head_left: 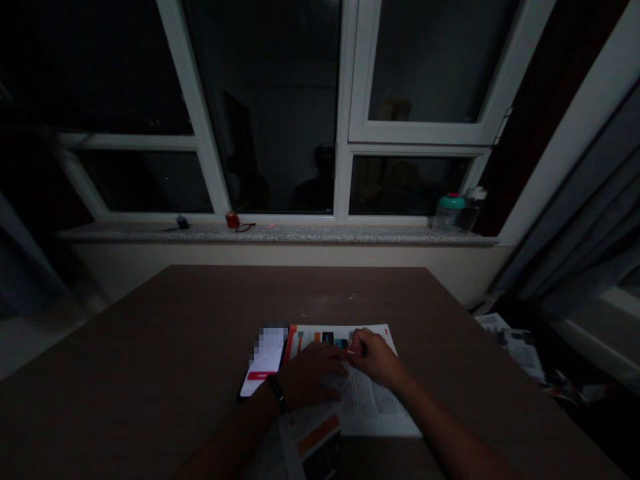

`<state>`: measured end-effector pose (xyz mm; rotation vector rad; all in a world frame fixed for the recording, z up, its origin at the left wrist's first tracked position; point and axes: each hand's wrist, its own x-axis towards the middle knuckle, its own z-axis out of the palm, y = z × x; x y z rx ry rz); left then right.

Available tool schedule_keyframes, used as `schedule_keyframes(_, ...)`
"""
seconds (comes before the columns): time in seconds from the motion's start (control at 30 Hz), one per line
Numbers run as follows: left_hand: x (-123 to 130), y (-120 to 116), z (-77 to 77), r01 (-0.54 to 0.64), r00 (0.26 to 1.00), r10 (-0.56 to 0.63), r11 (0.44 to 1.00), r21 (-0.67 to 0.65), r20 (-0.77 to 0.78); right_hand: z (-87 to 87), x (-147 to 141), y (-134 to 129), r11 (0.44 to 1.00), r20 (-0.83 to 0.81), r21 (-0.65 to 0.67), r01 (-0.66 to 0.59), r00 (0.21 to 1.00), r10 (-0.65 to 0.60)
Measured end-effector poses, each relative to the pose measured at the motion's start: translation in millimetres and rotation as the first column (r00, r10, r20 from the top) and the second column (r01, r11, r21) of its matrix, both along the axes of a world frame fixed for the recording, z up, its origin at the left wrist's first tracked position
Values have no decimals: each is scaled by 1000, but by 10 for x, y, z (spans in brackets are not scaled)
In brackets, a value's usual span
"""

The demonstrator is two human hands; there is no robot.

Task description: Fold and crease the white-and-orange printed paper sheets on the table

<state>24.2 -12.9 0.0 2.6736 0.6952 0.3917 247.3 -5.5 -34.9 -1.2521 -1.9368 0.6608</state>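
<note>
The right hand's grip (pixel 375 358) is clamping, fingertips together, on a small reddish piece (pixel 355 345) above the upper half of a printed sheet (pixel 383 410), toward the middle of the worktop (pixel 150 347). Nearest, toward a worktop edge that the view is cutting off, an orange-banded print (pixel 319 433) is lying partly under the left forearm; I cannot tell whether it is joined to the sheet. Farther in, the left hand (pixel 313 375) is resting on the sheet with fingers spread. The piece is lying on the left side of the right fist, near the left fingertips; the right hand is the nearer. Fingers are covering much of the piece, so its long axis is escaping me, and dim light is blurring the print. Toward the worktop's left edge, a phone (pixel 264 363) is slanting beside the sheet. Beyond the worktop's far edge, a green-lidded bottle (pixel 447 213) is standing on the sill (pixel 300 233).
</note>
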Motion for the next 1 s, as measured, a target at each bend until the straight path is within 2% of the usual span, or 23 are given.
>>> schedule_keyframes(0.13,1,13,-21,-18,1000,17,1000,-12,-14,-5,4,29,999,19,30,32,999,-33)
schedule_keyframes(0.4,10,10,7,-22,1000,21,998,-59,-17,-7,33,152,966,101,135,219,967,-233)
schedule_keyframes(0.53,16,-6,45,-31,999,29,998,-47,-31,-14,49,174,947,105,167,273,950,-293)
schedule_keyframes(0.67,16,-12,64,-26,999,25,999,-40,-35,-7,71,156,943,91,166,290,947,-307)
schedule_keyframes(0.83,14,-13,43,-18,999,18,1000,-1,-44,14,117,136,948,20,101,303,952,-306)
schedule_keyframes(1.0,6,-1,-7,-15,999,16,1000,26,-48,7,108,113,969,-30,78,233,972,-231)
